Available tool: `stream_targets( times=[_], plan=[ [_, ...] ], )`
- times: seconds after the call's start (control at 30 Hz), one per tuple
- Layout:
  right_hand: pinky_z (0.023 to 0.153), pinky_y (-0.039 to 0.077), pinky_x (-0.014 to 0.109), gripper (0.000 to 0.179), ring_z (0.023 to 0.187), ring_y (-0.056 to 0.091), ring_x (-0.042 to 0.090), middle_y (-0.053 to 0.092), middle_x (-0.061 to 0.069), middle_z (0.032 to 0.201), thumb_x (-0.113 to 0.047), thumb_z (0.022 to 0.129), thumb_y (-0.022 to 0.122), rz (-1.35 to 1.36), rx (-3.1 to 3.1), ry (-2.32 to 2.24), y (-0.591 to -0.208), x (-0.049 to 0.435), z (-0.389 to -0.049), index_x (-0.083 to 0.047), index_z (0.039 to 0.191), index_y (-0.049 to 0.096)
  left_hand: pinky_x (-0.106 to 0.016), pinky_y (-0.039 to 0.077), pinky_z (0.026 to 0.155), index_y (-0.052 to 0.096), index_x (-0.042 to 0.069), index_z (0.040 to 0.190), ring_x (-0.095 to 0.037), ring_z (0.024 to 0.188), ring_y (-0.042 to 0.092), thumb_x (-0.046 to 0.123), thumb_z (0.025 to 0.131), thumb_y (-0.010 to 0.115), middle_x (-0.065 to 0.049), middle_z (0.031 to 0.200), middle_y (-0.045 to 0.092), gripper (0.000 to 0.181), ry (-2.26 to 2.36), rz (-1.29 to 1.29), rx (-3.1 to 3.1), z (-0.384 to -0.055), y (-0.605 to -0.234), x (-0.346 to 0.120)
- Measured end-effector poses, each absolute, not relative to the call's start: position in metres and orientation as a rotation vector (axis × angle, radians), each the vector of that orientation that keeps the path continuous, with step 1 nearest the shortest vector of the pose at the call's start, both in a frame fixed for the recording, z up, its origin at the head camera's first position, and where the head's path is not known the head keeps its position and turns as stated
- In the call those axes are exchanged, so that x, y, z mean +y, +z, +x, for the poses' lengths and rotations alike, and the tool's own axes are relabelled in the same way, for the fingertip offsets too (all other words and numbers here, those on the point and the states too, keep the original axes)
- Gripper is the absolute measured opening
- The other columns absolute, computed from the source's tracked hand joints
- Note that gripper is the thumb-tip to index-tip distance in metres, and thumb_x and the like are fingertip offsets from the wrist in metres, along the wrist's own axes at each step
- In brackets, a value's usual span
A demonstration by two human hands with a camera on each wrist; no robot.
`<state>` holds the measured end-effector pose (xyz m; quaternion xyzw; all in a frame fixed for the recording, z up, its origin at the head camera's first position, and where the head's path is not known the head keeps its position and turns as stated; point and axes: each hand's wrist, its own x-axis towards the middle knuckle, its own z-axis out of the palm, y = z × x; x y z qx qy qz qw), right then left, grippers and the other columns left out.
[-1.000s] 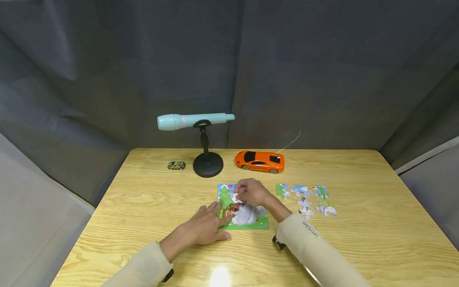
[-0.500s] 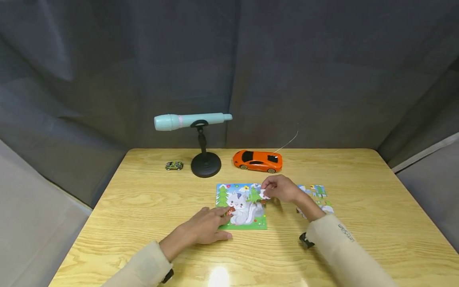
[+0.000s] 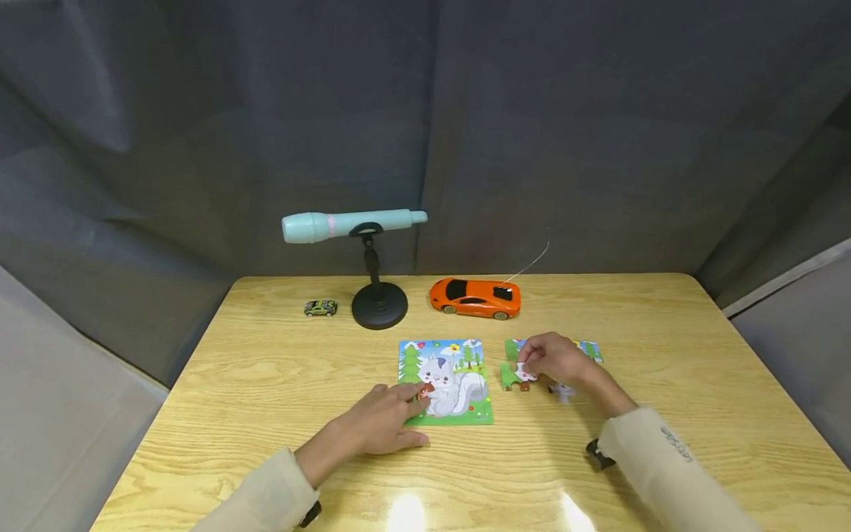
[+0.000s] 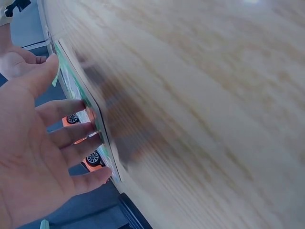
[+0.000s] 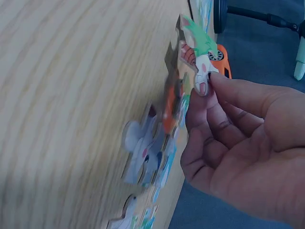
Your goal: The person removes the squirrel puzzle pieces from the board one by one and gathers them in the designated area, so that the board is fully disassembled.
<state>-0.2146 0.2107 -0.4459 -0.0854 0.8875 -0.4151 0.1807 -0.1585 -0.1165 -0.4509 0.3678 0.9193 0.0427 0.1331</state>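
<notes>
A square picture puzzle board (image 3: pixel 469 420) with a grey squirrel lies on the table. My left hand (image 3: pixel 380 420) rests on its left side with fingers extended, as the left wrist view also shows. To the right, my right hand (image 3: pixel 560 360) pinches a jigsaw piece (image 5: pixel 202 43) between thumb and fingers. The piece bears green tree, white and brown printing, and it is held just above the table. Under and beside that hand lie other loose jigsaw pieces (image 3: pixel 564 392), one with part of the squirrel's face (image 5: pixel 145 155); the hand partly hides them.
At the back stand an orange toy car (image 3: pixel 475 298) with a thin antenna and a light blue microphone (image 3: pixel 355 224) on a black stand (image 3: pixel 380 305). Left of the stand sits a small patterned toy car (image 3: pixel 320 308). A dark curtain (image 3: pixel 565 133) hangs behind the table.
My right hand has moved right with the jigsaw piece, from over the board to beside the loose pieces. The board's picture now shows more fully. My left hand has stayed in place.
</notes>
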Motion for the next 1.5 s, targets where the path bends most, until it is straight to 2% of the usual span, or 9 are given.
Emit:
stream_targets(
  times=[0.33, 0.77, 1.03, 1.23, 1.5],
  plan=[
    [0.056, 0.043, 0.026, 0.010, 0.060, 0.052, 0.014, 0.062, 0.005, 0.071, 0.005, 0.082, 0.059, -0.256, 2.665, -0.919, -0.452, 0.212, -0.211, -0.002, 0.083, 0.066, -0.052, 0.038, 0.106, 0.048, 0.015, 0.141, -0.027, 0.140, 0.036, 0.055, 0.091, 0.052, -0.010, 0.152, 0.036, 0.064, 0.117, 1.087, 2.677, -0.158, -0.453, -0.118],
    [0.057, 0.044, 0.027, 0.005, 0.059, 0.052, 0.014, 0.066, 0.004, 0.074, -0.002, 0.085, 0.063, -0.240, 2.745, -0.782, -0.451, 0.207, -0.212, -0.004, 0.082, 0.066, -0.050, 0.039, 0.106, 0.050, 0.014, 0.139, -0.028, 0.138, 0.038, 0.054, 0.091, 0.051, -0.011, 0.151, 0.039, 0.062, 0.121, 1.119, 2.694, -0.159, -0.455, -0.116],
    [0.053, 0.043, 0.024, 0.004, 0.057, 0.052, 0.013, 0.064, 0.008, 0.072, -0.004, 0.085, 0.065, -0.301, 2.699, -0.910, -0.445, 0.191, -0.212, -0.001, 0.085, 0.067, -0.048, 0.040, 0.105, 0.054, 0.016, 0.135, -0.027, 0.136, 0.040, 0.054, 0.092, 0.050, -0.010, 0.148, 0.043, 0.058, 0.139, 1.182, 2.721, -0.162, -0.459, -0.116],
    [0.057, 0.042, 0.023, 0.007, 0.062, 0.049, 0.012, 0.061, 0.004, 0.075, -0.003, 0.084, 0.066, -0.349, 2.650, -0.953, -0.444, 0.175, -0.210, 0.000, 0.091, 0.065, -0.048, 0.037, 0.108, 0.055, 0.017, 0.135, -0.026, 0.138, 0.038, 0.057, 0.093, 0.047, -0.009, 0.148, 0.043, 0.059, 0.202, 1.223, 2.715, -0.164, -0.457, -0.109],
    [0.062, 0.046, 0.024, 0.016, 0.071, 0.055, 0.013, 0.064, 0.009, 0.085, -0.002, 0.085, 0.066, -0.412, 2.563, -1.068, -0.448, 0.150, -0.205, 0.002, 0.101, 0.064, -0.051, 0.028, 0.114, 0.047, 0.019, 0.141, -0.027, 0.144, 0.029, 0.056, 0.095, 0.043, -0.010, 0.155, 0.031, 0.059, 0.211, 1.210, 2.628, -0.159, -0.455, -0.101]
  ],
)
